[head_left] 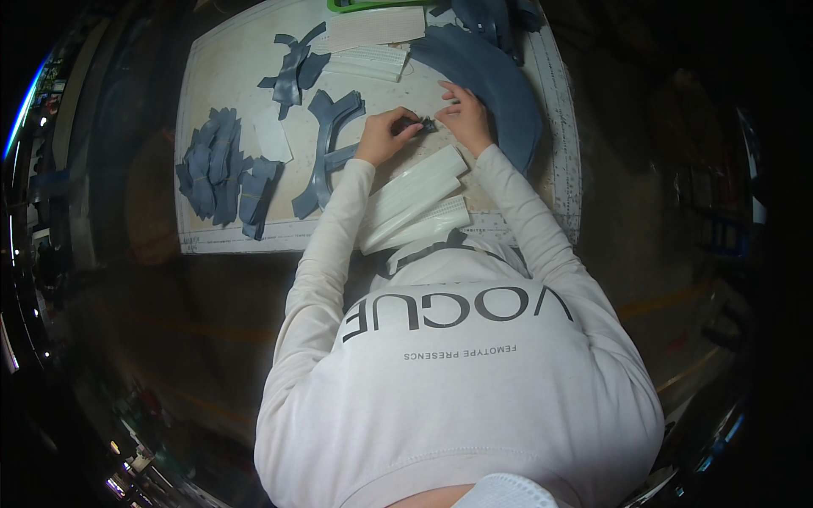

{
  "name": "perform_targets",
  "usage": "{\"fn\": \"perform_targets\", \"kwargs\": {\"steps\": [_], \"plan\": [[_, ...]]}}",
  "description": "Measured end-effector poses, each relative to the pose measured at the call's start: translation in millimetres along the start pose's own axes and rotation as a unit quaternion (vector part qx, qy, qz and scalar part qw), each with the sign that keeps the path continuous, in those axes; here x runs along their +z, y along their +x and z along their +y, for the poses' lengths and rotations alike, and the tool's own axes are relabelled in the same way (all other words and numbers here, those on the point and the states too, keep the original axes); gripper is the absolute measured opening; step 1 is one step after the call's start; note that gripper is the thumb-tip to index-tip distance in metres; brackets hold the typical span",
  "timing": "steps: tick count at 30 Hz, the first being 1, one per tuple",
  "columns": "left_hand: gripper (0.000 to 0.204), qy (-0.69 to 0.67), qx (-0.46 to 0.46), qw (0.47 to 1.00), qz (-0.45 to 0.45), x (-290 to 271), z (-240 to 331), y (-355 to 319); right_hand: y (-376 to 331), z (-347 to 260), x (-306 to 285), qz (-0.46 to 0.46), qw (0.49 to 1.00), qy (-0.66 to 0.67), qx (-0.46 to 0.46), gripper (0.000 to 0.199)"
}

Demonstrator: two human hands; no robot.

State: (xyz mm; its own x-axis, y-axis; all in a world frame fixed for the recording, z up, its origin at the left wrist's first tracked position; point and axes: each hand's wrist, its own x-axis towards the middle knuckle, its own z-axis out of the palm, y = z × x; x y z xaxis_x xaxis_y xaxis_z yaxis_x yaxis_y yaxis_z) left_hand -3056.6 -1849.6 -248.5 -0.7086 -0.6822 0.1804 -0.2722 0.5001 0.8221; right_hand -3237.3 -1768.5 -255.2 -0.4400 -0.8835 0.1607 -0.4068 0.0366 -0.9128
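Over the middle of the table, my left hand [389, 135] has its thumb and fingers closed on a small dark piece [428, 124], too small to name. My right hand [466, 117] is just right of it, fingers apart, with nothing visible in them. A large curved blue-grey sheet stack [508, 93] lies beside and beyond the right hand. Close to my left wrist are blue-grey curved strips [322, 152], some branching. White pleated sheets [415, 190] lie between my forearms at the near edge.
The pale table [271, 229] carries bundled blue-grey strips [212, 165] at left and crossed pieces [292, 72] farther back. Beyond my hands lie white strips [364, 62], a pale flat sheet [377, 28] and a green tray [364, 4]. More blue-grey material [491, 21] sits at the far right.
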Motion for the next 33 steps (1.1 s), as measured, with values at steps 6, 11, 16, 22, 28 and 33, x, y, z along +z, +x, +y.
{"fn": "perform_targets", "kwargs": {"steps": [6, 11, 16, 22, 28, 33], "plan": [[0.017, -0.028, -0.013, 0.999, 0.020, -0.2, 1.9, -1.6, -0.4, -9.7, 7.0, -0.065, 0.996, 0.045, -0.034, 0.067], [0.022, 0.032, 0.052, 0.998, 0.008, -0.2, 2.3, -1.4, -3.0, -13.7, 15.2, -0.109, 0.990, 0.013, -0.090, 0.070], [0.025, 0.063, 0.047, 0.997, 0.005, 0.8, 1.0, -1.2, -0.4, -12.6, 19.3, -0.114, 0.978, -0.087, -0.153, 0.069], [0.025, 0.054, 0.032, 0.998, -0.012, -2.1, 1.5, -1.5, 3.1, -10.1, 16.2, -0.044, 0.997, -0.022, -0.057, 0.064], [0.020, 0.019, 0.007, 1.000, -0.018, -3.2, 2.4, -0.6, 1.7, -2.4, 14.5, -0.041, 0.998, 0.021, -0.036, 0.063], [0.020, 0.027, 0.042, 0.999, 0.018, 1.3, 4.3, -0.2, 3.9, 10.6, 22.8, -0.041, 0.997, -0.012, -0.060, 0.061]]}}
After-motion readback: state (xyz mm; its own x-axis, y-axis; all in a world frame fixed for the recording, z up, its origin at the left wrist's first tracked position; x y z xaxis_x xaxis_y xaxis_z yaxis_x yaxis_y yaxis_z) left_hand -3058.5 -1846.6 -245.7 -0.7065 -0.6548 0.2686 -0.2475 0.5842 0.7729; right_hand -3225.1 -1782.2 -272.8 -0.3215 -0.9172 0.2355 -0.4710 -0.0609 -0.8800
